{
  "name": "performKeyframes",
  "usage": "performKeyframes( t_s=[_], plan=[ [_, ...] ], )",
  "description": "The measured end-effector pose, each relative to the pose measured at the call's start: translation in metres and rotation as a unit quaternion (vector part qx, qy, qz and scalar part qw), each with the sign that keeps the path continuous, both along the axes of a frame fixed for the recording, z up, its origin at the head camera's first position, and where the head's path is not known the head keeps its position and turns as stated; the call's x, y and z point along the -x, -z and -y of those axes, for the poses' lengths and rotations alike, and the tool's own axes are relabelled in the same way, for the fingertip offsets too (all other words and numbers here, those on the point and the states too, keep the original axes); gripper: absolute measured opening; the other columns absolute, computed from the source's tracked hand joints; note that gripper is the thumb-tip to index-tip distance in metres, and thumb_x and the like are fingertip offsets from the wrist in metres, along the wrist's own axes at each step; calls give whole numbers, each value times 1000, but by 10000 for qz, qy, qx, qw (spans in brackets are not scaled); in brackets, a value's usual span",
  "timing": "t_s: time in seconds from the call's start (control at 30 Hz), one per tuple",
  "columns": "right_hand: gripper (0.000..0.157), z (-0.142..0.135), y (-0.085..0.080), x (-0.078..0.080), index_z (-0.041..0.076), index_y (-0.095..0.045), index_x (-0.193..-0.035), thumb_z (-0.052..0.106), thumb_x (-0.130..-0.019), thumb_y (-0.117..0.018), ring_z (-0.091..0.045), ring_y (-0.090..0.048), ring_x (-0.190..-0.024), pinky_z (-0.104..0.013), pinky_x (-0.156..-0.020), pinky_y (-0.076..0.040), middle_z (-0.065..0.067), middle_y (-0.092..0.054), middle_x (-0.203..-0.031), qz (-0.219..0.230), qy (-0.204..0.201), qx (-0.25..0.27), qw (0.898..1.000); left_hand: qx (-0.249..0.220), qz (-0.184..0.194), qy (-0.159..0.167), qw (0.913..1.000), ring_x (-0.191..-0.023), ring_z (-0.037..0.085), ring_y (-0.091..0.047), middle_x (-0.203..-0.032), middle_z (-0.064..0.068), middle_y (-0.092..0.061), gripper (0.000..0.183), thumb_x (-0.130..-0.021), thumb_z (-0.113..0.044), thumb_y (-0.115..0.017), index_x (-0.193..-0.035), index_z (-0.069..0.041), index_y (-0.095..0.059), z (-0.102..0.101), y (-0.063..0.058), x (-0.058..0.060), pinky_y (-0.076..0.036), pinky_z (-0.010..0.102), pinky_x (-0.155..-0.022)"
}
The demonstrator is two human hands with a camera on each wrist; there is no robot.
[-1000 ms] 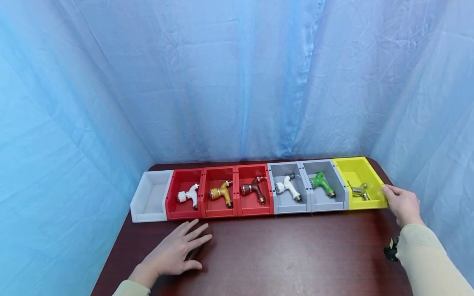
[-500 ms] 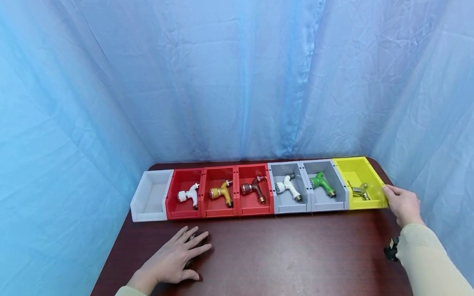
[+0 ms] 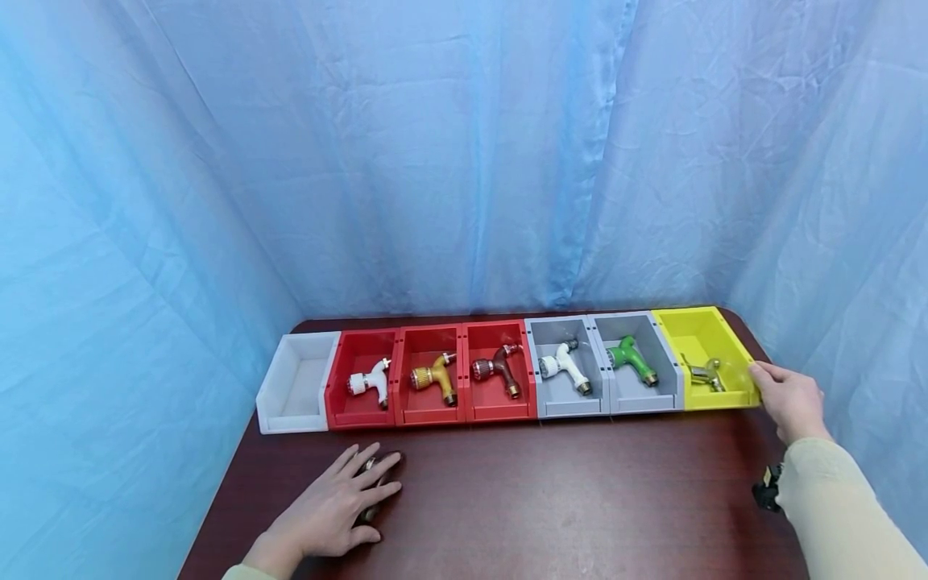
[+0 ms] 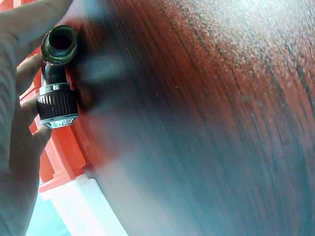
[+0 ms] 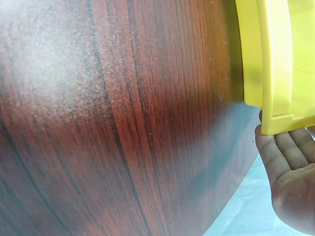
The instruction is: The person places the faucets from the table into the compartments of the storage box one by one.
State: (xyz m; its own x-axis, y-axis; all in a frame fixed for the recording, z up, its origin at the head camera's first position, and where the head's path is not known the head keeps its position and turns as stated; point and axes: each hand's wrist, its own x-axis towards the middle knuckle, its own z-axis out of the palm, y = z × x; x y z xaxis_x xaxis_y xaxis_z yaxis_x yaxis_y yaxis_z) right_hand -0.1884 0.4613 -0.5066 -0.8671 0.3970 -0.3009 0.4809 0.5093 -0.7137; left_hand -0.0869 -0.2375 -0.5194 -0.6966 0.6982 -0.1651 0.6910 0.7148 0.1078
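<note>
My left hand point(image 3: 329, 503) is over a dark faucet point(image 4: 58, 101) near the table's front left, with its fingers spread. From the left wrist, the faucet's ribbed knob and threaded end show beside the fingers; from the head, most of it is hidden under them. My right hand point(image 3: 790, 403) grips the front right corner of a yellow bin point(image 5: 273, 59), where a small brassy faucet point(image 3: 706, 374) lies. To the left, gray bins hold a green faucet point(image 3: 632, 361) and a white one point(image 3: 565, 369). Red bins hold a brown faucet point(image 3: 499, 370), a golden-yellow one point(image 3: 435, 379) and another white one point(image 3: 371, 383).
A white bin point(image 3: 293, 383) with nothing in it ends the row on the left. The bins stand side by side along the back of the dark wooden table point(image 3: 551, 491). Blue curtains point(image 3: 449, 161) hang behind and on both sides.
My left hand has drawn back toward the front edge and slightly left, and more of the dark faucet now shows between its fingers. The right hand stays at the yellow bin's corner.
</note>
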Motion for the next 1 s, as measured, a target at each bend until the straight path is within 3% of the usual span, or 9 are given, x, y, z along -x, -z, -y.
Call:
performKeyframes(
  t_s=[0.17,0.4,0.7,1.0],
  plan=[
    [82,1,0,0,16,-28,-145,70,-84,-37,-39,-40,-98,-35,-50,-44,-31,-27,-140,16,-11,-13,10000,125,-49,-237,9996,-137,34,-18,-151,-2,-25,62,-81,-61,-57,-136,-34,-48,3,1,1,-17,60,-105],
    [82,1,-1,-1,17,-27,-145,70,-83,-36,-41,-38,-101,-33,-51,-45,-33,-24,-141,48,-13,-22,10000,-57,-140,-454,9989,-135,36,-21,-150,4,-28,61,-80,-61,-58,-134,-32,-51,5,4,1,-22,58,-104],
    [82,0,-1,-2,16,-27,-145,70,-84,-36,-41,-38,-101,-34,-52,-45,-33,-25,-141,26,-28,-27,10000,-121,-350,-502,9981,-131,33,-29,-149,7,-30,62,-79,-52,-66,-135,-28,-51,9,1,4,-27,53,-105],
    [83,2,-2,-3,16,-27,-145,70,-83,-36,-41,-39,-101,-34,-51,-45,-33,-24,-141,48,-30,-32,10000,-133,-452,-613,9970,-121,29,-40,-147,4,-35,61,-77,-55,-67,-131,-30,-54,8,2,6,-38,49,-98]
  ],
)
